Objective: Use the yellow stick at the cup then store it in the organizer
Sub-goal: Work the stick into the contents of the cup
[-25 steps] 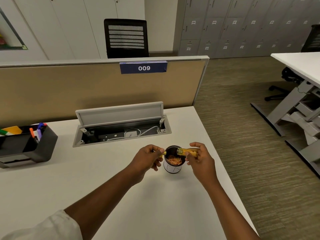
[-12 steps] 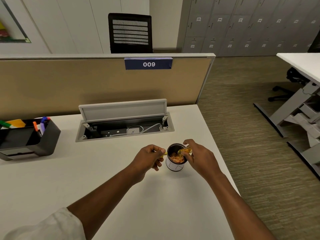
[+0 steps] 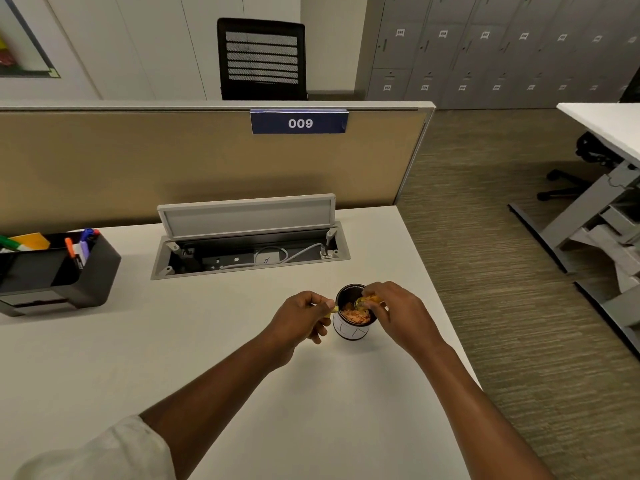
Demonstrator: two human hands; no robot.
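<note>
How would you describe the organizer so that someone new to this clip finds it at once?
Start at the tan partition with the blue 009 label along the back of the white desk. Follow the desk to its far left edge: the organizer is the black box there, left of the open cable tray. Nothing else on the desk holds coloured markers.

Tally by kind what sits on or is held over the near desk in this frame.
Cups: 1
Yellow sticks: 1, held by the right hand; the left hand grips a small yellow piece
Black organizers: 1
Total: 3
</note>
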